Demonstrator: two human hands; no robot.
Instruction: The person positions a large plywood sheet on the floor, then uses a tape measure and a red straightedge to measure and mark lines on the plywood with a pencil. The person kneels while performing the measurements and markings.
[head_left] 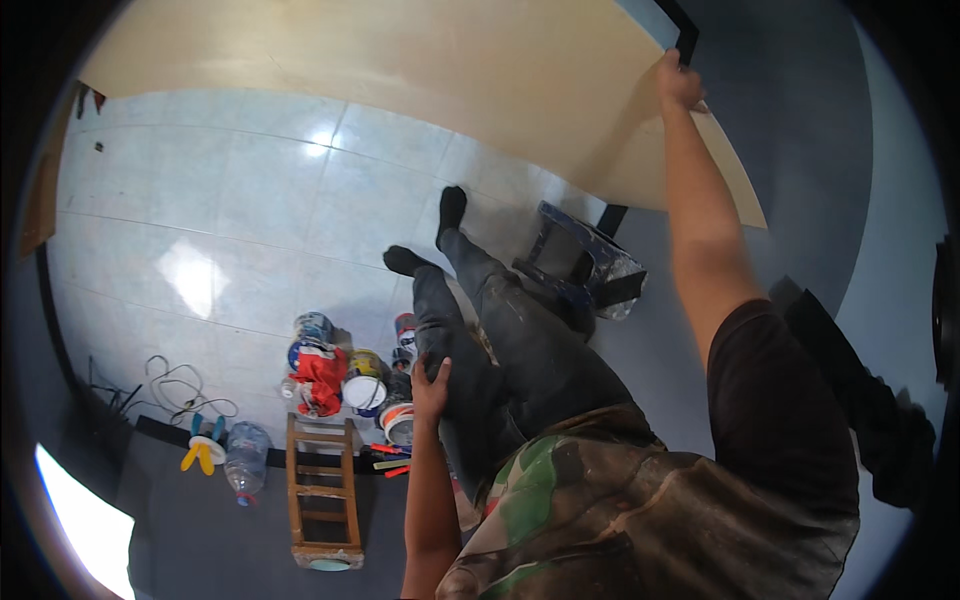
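My right hand [683, 85] is raised at the upper right, its fingers round the edge of a large pale beige board [420, 50] with a curved look in the fisheye view, near a dark-edged strip [688, 35]. My left hand [432, 388] rests on my left thigh in dark trousers [470, 410], its fingers apart. Just beside it are several paint cans and buckets [362, 390] and a red cloth or bag [322, 385]. A paint-spattered dark blue stool [610, 270] stands by my legs, below the board.
A small wooden ladder-like stool [321, 436], a large clear bottle [247, 460], loose cables [170, 385], a white item with yellow and blue parts [207, 443] and coloured handles [390, 452] lie at the lower left. A grey wall [810, 200] with dark cloth [850, 380] is at the right.
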